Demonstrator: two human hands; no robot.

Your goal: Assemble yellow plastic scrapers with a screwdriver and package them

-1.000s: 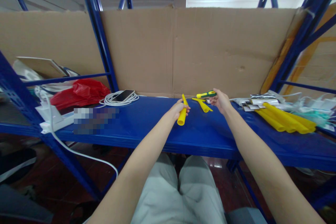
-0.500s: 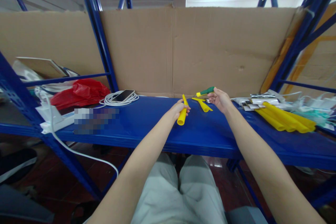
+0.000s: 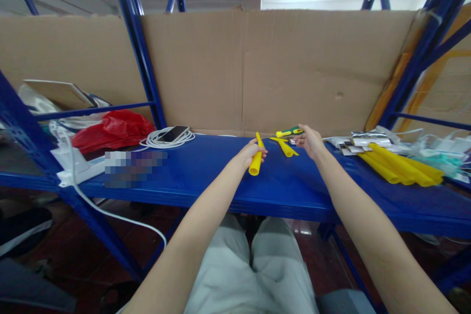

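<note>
A tapered yellow tube [image 3: 255, 163] is gripped in my left hand [image 3: 250, 153], its wide round opening facing me and its narrow end pointing away. My right hand [image 3: 308, 140] holds the rear of a green-and-yellow screwdriver [image 3: 290, 132] between its fingers. The screwdriver lies nearly level, yellow end to the left; its metal shaft cannot be made out now. Just below it, a second yellow piece with split, pointed ends [image 3: 285, 148] rests on the blue shelf [image 3: 217, 171], between my two hands. My palms and some fingertips are hidden.
Several yellow tubes [image 3: 397, 167] lie at the right beside silver-and-white packets [image 3: 370, 140]. To the left are a phone [image 3: 174, 133] on a coiled white cable [image 3: 156, 140], a red bag [image 3: 114, 130] and a white power strip [image 3: 86, 170]. A cardboard wall [image 3: 287, 68] stands behind.
The screwdriver has dropped slightly and turned flatter, and its shaft no longer shows reaching toward the tube. My right hand has shifted a little rightward; my left hand stays with the tube.
</note>
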